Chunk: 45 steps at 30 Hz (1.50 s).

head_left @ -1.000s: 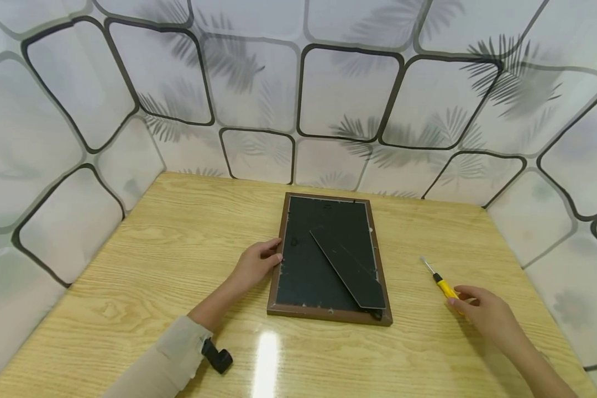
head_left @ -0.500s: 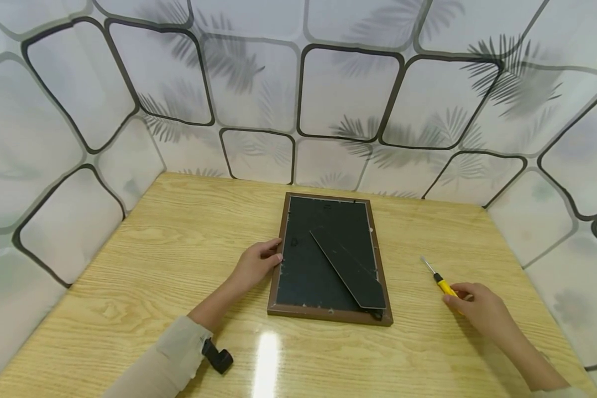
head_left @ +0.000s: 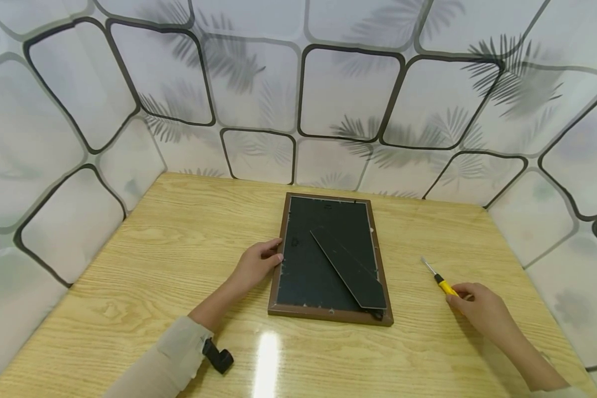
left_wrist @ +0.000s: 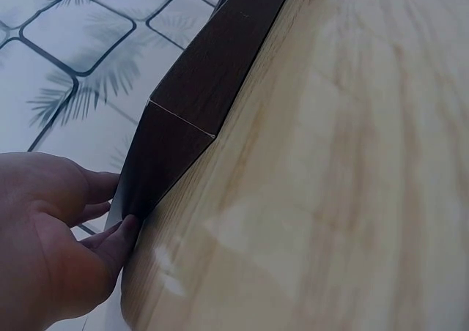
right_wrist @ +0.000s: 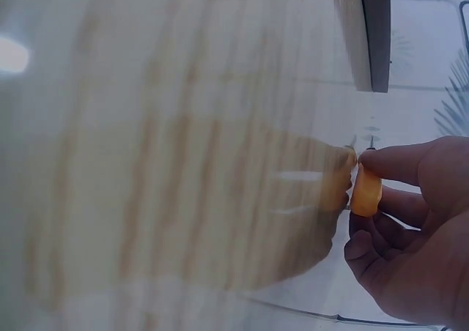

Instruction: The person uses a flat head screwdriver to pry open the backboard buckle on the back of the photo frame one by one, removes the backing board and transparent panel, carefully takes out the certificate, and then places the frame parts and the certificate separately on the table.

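Note:
A picture frame [head_left: 328,251] lies back side up on the table, with a brown border and a black backing. Its black stand leg [head_left: 350,271] lies slantwise across the backing. My left hand [head_left: 255,265] holds the frame's left edge, thumb and fingers at the border. In the left wrist view those fingers [left_wrist: 99,188] meet the dark side of the frame [left_wrist: 201,75]. To the right, my right hand [head_left: 487,312] pinches the yellow handle of a screwdriver [head_left: 445,286]. Its metal shaft points up and left. The right wrist view shows the handle [right_wrist: 366,192] between thumb and fingers.
The wood-grain table [head_left: 179,232] reaches back to a patterned cloth wall [head_left: 258,99], which also encloses the left and right sides. A bright light reflection [head_left: 266,359] shows near the front. A small black device [head_left: 219,356] is strapped at the left sleeve.
Around the screwdriver handle my right hand has shifted slightly, its thumb and fingers drawing a little to the left. My left hand and the picture frame stay where they were.

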### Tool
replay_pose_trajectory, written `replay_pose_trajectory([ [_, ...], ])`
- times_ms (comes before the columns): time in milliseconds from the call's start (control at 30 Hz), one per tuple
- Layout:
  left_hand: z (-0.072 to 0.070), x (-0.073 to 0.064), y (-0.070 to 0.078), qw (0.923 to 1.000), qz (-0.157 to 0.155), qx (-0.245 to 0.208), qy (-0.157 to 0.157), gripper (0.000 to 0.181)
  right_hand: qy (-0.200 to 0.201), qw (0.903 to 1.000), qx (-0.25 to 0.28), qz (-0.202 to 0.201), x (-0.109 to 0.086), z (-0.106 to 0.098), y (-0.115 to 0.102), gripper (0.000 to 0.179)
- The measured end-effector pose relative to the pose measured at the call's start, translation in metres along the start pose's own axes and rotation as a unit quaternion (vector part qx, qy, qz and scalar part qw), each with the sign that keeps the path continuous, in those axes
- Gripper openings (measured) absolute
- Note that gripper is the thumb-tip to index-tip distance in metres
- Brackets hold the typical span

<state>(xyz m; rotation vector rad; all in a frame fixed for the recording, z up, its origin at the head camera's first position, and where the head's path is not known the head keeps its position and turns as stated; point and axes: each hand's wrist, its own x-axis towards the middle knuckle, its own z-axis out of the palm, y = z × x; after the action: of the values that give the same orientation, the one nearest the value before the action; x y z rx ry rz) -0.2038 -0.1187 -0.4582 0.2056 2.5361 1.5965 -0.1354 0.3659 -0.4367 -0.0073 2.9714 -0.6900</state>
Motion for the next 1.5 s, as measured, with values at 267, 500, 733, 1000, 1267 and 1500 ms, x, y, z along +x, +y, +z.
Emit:
replay_pose_trajectory([
  [267,-0.001,-0.001,-0.001,1.0,0.006,0.003,0.0,0.05,0.005,1.0,0.008,-0.002,0.0,0.001,-0.004,0.047],
  [500,0.0,0.001,-0.003,1.0,0.007,0.0,-0.003,0.05,0.008,0.9997,0.023,-0.003,0.001,-0.002,-0.016,0.048],
  [733,0.0,0.001,-0.002,0.9999,0.01,0.003,-0.002,0.05,0.034,0.9987,0.023,-0.029,0.011,-0.007,-0.028,0.046],
  [1000,0.0,0.0,-0.001,0.9999,0.007,0.01,0.004,0.05,0.039,0.9973,0.027,-0.055,0.027,-0.008,-0.053,0.042],
  [1267,0.001,-0.002,0.003,1.0,0.005,0.006,0.006,0.05,0.049,0.9947,0.013,-0.089,0.044,-0.007,-0.079,0.035],
  [1500,0.002,-0.004,0.007,1.0,-0.001,-0.004,0.006,0.049,0.05,0.9924,0.006,-0.112,0.057,-0.004,-0.098,0.031],
])
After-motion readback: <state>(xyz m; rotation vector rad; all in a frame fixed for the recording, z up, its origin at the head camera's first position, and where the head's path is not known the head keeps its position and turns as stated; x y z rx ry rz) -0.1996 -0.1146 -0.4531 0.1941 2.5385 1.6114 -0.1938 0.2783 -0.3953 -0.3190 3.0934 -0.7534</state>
